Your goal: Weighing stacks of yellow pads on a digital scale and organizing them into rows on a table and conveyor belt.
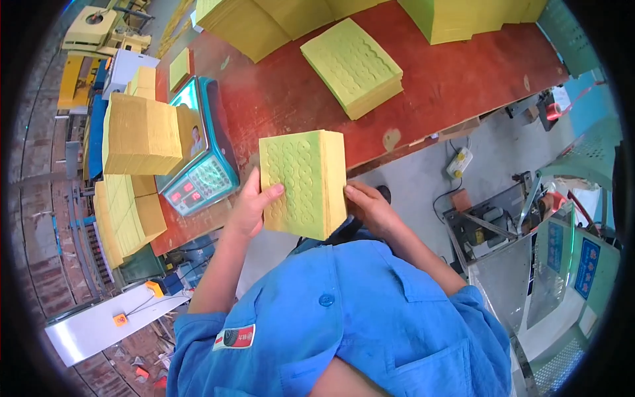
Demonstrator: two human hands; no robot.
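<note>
Nearest, held upright just off the near edge of the red table (463,73), the stack of yellow-green embossed sheets (304,182) was clamped between the left hand (250,208), fingers over its face, and the right hand (370,208), pressed to its right edge. With only side pressure holding so many loose sheets over open floor, the inner ones looked likely to slide out and fan. Farther left stood a teal scale (202,155) crowded by yellow bundles (142,135), farther off another embossed stack (352,66).

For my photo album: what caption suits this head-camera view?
Both hands, left hand and right hand, grip a yellow embossed sheet stack above a red table.
</note>
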